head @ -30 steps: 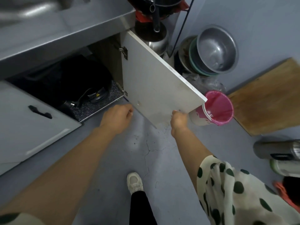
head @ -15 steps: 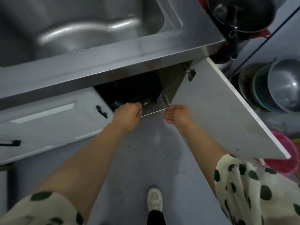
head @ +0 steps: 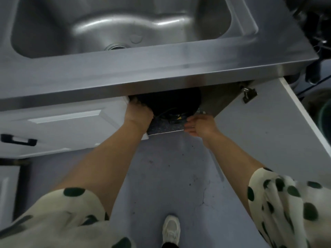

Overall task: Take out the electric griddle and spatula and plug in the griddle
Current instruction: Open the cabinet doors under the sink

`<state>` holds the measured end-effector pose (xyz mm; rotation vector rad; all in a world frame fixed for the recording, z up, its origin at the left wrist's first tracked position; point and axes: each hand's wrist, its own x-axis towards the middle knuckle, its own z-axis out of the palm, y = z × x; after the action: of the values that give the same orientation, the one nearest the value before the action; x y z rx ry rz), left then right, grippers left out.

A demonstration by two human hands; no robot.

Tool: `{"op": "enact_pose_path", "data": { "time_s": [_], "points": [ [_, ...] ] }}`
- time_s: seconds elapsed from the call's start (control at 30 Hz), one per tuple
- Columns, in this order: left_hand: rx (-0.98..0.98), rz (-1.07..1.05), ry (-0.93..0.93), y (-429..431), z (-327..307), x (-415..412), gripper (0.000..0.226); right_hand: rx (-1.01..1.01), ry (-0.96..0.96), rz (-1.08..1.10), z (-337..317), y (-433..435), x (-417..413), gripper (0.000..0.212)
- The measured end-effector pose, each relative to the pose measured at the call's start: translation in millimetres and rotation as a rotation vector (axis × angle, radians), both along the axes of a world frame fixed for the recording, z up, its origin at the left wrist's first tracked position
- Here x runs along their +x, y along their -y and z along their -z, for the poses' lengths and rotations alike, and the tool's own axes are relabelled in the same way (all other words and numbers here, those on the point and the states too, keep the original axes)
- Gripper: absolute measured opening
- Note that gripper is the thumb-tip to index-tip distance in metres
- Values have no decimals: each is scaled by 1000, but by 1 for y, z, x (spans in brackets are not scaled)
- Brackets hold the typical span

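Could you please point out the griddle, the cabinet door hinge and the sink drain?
griddle (head: pixel 174 99): head view, dark round body
cabinet door hinge (head: pixel 249 94): head view, metal plate
sink drain (head: pixel 116 47): head view, centre opening

Left hand (head: pixel 138 114) grips the griddle (head: pixel 177 99), right hand (head: pixel 202 125) flat beside it

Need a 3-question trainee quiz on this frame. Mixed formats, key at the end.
1. True or false: the electric griddle has been taken out of the cabinet.
2. Fill in: the left hand reaches in at the griddle's ___ side.
3. The right hand has its fingers: A) curled in a fist B) straight, holding nothing C) out of view.

Key
1. False: it sits inside, below the sink.
2. left
3. B
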<state>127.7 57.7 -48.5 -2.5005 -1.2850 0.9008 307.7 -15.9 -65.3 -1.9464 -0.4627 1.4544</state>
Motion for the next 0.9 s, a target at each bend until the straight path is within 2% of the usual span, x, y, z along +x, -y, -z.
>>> {"op": "enact_pose_path", "data": {
  "time_s": [0.17,0.43,0.7,0.9],
  "points": [
    [-47,12,-63,18,-3,-5,31,6,35,-46,-9,4,-18,28],
    [-96,157,-141,93,-2,-33,28,12,113,-91,-35,41,-58,33],
    [-178,233,-152,203,-8,-104,29,53,136,-115,-60,112,-130,34],
    [-194,205,-129,268,-8,-178,31,35,126,-160,-61,155,-190,24]
  ]
}}
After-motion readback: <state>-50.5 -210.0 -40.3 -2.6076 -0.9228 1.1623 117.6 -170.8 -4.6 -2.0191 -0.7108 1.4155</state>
